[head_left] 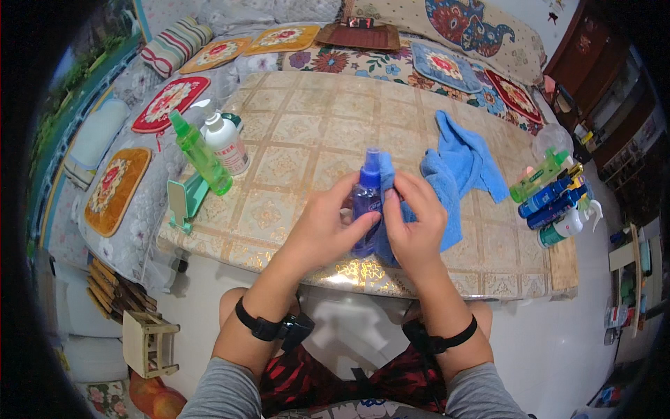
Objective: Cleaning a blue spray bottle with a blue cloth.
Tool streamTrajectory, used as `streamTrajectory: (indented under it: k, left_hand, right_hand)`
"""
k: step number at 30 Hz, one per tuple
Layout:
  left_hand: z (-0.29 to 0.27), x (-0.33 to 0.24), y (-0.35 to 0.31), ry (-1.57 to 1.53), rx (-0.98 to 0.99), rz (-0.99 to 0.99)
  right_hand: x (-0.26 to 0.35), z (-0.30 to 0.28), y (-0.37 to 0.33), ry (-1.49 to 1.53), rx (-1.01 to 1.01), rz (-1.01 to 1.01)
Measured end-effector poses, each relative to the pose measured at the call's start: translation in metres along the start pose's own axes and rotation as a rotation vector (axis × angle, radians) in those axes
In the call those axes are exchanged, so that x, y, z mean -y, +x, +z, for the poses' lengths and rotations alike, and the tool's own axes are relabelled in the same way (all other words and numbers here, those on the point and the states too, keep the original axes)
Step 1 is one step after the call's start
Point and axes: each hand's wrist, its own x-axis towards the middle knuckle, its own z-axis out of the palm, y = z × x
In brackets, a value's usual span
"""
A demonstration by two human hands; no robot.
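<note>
Small translucent blue plastic spray bottle (366,202) stands upright at the bench (307,133) front edge. Left hand (326,227) grips its body; right hand (413,223) presses the soft blue cloth (457,167) against it. Judged light, rigid, slippery: hold mid-body.

Stood over a pale glossy floor (558,349), beside a dark wooden cabinet (593,56), a sofa strewn with patterned cushions (447,66), a small wooden stool (150,342).

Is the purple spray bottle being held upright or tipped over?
Upright. The purple spray bottle stands nozzle-up above the table, held by the left hand while the right hand presses the blue cloth against it.
</note>
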Motion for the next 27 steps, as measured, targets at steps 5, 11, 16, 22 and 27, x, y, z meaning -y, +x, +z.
streamTrajectory:
  k: [5, 11, 16, 22, 27]
  left_hand:
    - [0.004, -0.003, 0.001, 0.011, 0.069, 0.021]
    - [0.004, -0.002, 0.001, 0.166, 0.064, 0.103]
    - [0.001, 0.005, 0.002, 0.152, 0.059, 0.118]
    - [-0.001, 0.007, 0.002, 0.128, 0.089, 0.153]
    - [-0.001, 0.006, 0.000, 0.169, 0.050, 0.131]
  right_hand:
    - [-0.004, -0.007, 0.004, 0.122, 0.056, 0.197]
    - [0.005, -0.005, -0.002, 0.217, -0.087, 0.185]
    - [0.013, -0.003, 0.001, -0.009, -0.018, -0.163]
    - [0.015, -0.001, 0.000, -0.066, 0.065, -0.300]
    - [0.010, 0.000, 0.000, 0.024, -0.026, -0.066]
